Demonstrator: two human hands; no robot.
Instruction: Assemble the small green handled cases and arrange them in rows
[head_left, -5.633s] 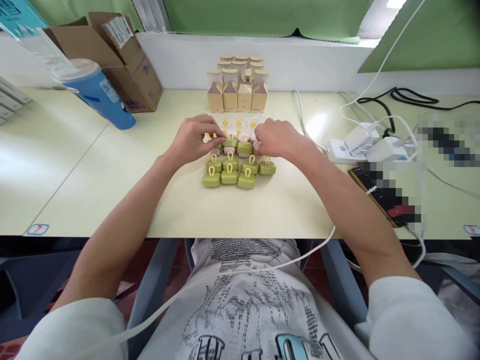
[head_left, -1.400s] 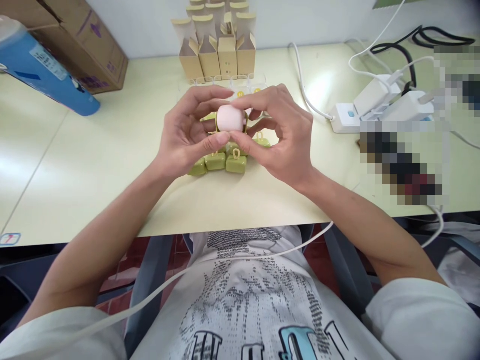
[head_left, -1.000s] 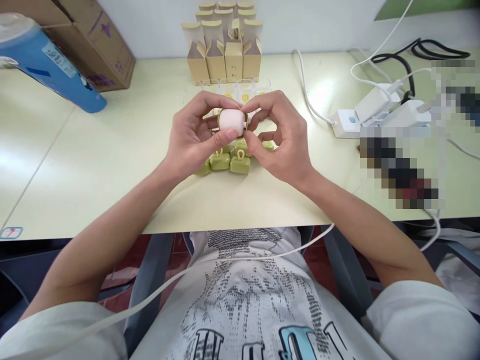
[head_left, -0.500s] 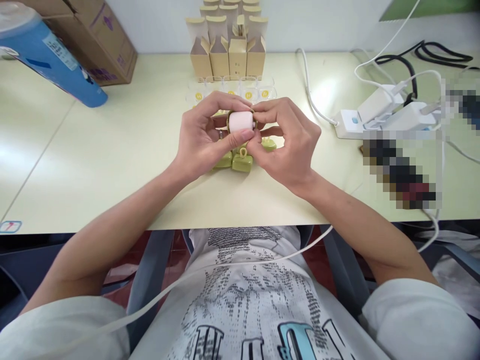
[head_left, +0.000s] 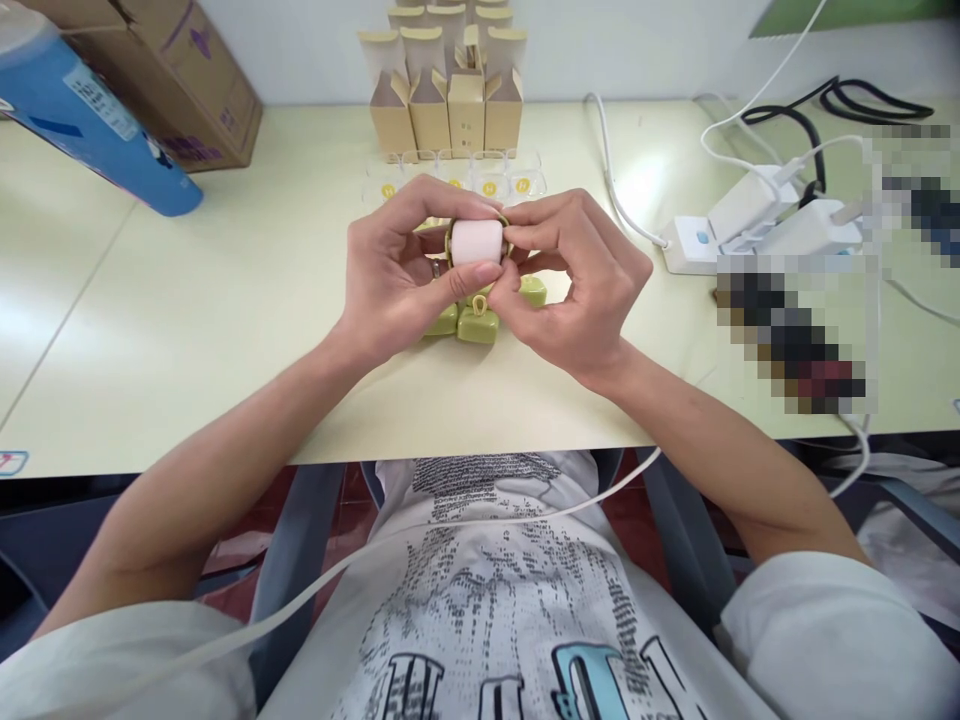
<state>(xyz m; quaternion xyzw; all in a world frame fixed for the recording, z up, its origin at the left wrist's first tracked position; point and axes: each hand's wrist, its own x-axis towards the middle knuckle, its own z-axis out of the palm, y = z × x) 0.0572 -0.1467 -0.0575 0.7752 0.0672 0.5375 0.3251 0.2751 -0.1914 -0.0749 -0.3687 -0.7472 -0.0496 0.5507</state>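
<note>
Held up over the table is a small pale pink rounded block (head_left: pixel 477 243) with a green cover around its edges; its exact kind I cannot make out. My left hand (head_left: pixel 394 275) grips it from the left, thumb across its lower front and fingers along the top. From the right, my right hand (head_left: pixel 581 280) pinches the cover's right edge between thumb and fingertips. Below and behind the hands lie several green rounded cases; the front one (head_left: pixel 478 325) has a small loop on top. The hands partly hide the others.
Clear plastic pieces with yellow round stickers (head_left: pixel 490 188) line up behind the hands, before open small cartons (head_left: pixel 466 115). At left stand a blue canister (head_left: pixel 112 120) and a brown cardboard box (head_left: pixel 202 90). A white power strip (head_left: pixel 690 245) with plugged-in adapters and cables lies right.
Both hands keep their hold on the pink block. The cover's right edge stands slightly farther from the block, and the whole view has shifted a little.
</note>
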